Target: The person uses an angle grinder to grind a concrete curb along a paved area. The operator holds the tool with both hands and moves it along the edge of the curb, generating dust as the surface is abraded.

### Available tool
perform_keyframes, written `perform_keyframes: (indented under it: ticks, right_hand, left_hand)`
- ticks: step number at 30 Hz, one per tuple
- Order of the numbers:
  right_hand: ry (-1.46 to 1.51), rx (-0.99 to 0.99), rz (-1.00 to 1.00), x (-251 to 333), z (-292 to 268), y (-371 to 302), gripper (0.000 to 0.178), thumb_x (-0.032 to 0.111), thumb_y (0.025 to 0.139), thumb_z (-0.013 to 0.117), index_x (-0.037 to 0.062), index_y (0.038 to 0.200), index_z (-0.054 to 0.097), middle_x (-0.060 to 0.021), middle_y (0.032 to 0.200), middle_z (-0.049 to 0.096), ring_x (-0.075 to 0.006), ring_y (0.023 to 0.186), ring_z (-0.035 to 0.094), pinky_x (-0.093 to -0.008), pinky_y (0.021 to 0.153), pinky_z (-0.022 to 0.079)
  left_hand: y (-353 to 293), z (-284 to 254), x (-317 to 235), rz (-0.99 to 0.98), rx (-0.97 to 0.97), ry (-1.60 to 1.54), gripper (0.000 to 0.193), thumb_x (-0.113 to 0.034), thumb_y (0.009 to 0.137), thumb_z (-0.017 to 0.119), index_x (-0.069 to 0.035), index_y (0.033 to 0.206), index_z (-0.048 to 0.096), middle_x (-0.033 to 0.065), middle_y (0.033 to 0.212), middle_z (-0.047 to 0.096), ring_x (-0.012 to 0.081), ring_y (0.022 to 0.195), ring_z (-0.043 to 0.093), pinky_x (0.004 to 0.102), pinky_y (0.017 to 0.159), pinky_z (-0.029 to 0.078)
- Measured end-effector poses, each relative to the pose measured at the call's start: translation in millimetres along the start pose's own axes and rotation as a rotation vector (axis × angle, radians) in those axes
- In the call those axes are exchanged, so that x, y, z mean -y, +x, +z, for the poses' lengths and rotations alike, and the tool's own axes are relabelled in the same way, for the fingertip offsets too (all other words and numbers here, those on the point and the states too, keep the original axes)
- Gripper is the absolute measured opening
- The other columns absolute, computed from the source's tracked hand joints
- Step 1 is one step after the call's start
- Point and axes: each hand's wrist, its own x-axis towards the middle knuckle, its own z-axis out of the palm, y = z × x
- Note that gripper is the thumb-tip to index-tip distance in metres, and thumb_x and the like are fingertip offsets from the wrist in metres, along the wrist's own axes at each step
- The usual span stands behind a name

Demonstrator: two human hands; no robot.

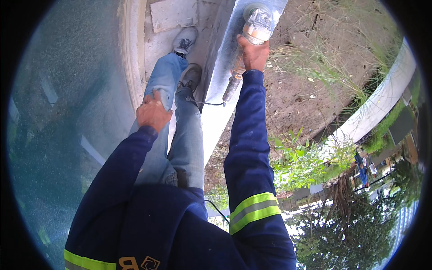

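My right hand (254, 55) is wrapped around the body of an angle grinder (257, 30), whose dusty head lies at the far end of a pale, smooth ledge (229, 49). The grinder's rear handle (233, 83) points back toward me, with a dark cord (210, 104) running from it to the left. My left hand (154, 114) is at the knee of my blue jeans (163, 78), its fingers closed around the bunched cloth. The underside of the grinder's disc is hidden against the ledge.
My shoes (185, 39) stand in a narrow strip between the ledge and a curved pale frame (133, 58) beside dark glass (67, 90). A flat slab (173, 15) lies ahead. Right of the ledge are bare soil (306, 90), grass and a curved white kerb (369, 112). A person (361, 168) stands far off.
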Motion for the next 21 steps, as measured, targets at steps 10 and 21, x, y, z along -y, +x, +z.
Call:
perform_keyframes:
  ticks: [10, 21]
  right_hand:
    - [-0.146, 0.088, 0.013, -10, 5, -25, 0.080, 0.034, 0.074, 0.097, -0.0090, 0.132, 0.062, -0.0208, 0.121, 0.077, -0.0295, 0.107, 0.075, -0.0406, 0.099, 0.058]
    - [-0.101, 0.045, -0.012, -5, 1, -16, 0.080, 0.034, 0.074, 0.097, -0.0094, 0.132, 0.063, -0.0208, 0.122, 0.077, -0.0300, 0.108, 0.075, -0.0397, 0.099, 0.058]
  left_hand:
    - [1, -1, -2, 0.009, 0.013, -0.026, 0.090, -0.051, 0.084, 0.087, -0.003, 0.151, 0.052, 0.0260, 0.121, 0.072, 0.0402, 0.101, 0.079, 0.0458, 0.091, 0.064]
    - [0, -6, -4, -0.019, 0.033, -0.025, 0.089, -0.052, 0.084, 0.088, -0.004, 0.150, 0.052, 0.0245, 0.124, 0.071, 0.0400, 0.104, 0.079, 0.0456, 0.092, 0.063]
